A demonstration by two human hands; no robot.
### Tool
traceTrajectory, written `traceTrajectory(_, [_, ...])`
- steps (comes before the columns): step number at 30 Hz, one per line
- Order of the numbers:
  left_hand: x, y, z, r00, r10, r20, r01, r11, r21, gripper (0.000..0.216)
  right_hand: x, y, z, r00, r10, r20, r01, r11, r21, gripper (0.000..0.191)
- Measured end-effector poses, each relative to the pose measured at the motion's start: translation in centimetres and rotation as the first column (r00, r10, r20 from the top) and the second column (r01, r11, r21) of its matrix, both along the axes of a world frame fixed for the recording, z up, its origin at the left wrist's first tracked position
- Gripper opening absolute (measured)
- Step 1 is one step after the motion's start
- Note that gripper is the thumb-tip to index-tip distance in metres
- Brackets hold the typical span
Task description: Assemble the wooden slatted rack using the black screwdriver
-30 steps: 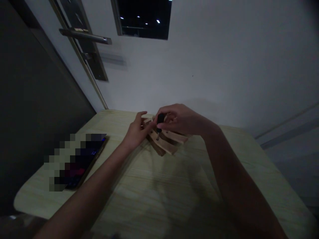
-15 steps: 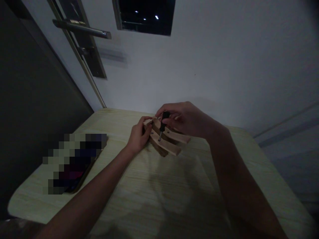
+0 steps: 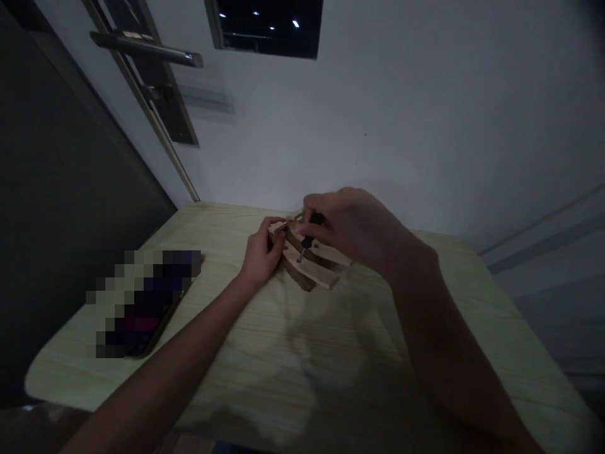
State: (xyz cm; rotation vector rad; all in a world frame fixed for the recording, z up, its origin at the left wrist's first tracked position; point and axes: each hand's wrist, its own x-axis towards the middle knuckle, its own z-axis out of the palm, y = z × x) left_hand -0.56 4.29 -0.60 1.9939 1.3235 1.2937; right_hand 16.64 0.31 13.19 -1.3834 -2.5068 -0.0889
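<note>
Holding a black-handled screwdriver [image 3: 307, 242] tilted, tip down on the pale slat [image 3: 316, 273] of a curved wooden assembly [image 3: 317, 258] on the tabletop [image 3: 255, 353].

One screwdriver [image 3: 307, 242] is slanting from one right hand [image 3: 359, 230], at least two wooden slats [image 3: 317, 272] are spreading beside one left hand [image 3: 259, 257], one phone [image 3: 161, 315] is lying farther left, one door handle [image 3: 151, 49] is jutting beyond.

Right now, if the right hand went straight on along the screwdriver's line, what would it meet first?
The right hand would probably meet the pale wooden strip under the screwdriver; depth is unclear.
</note>
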Motion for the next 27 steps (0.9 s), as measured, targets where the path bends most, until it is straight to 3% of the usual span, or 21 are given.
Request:
traceTrajectory(4, [0.1, -0.1, 0.0, 1.0, 0.025, 0.002, -0.025, 1.0, 0.014, 0.028, -1.0, -0.2, -0.7, 0.984, -0.148, 0.096, 0.139, 0.986, 0.092, 0.04])
traceTrajectory(7, [0.2, -0.2, 0.0, 0.999, 0.037, -0.012, -0.037, 0.999, 0.008, 0.026, -1.5, -0.3, -1.3, 0.986, -0.125, 0.112, 0.114, 0.988, 0.105, 0.04])
traceTrajectory(17, [0.3, -0.2, 0.1, 0.999, 0.041, -0.021, -0.041, 0.999, -0.027, 0.028, -0.5, -1.1, -0.2, 0.986, -0.085, 0.142, 0.097, 0.992, -0.076, 0.017])
traceTrajectory(27, [0.3, -0.3, 0.2, 1.0, 0.023, -0.002, -0.023, 1.0, -0.015, 0.027, -0.7, -0.5, -1.0, 0.95, -0.276, 0.147, 0.272, 0.961, 0.048, 0.042])
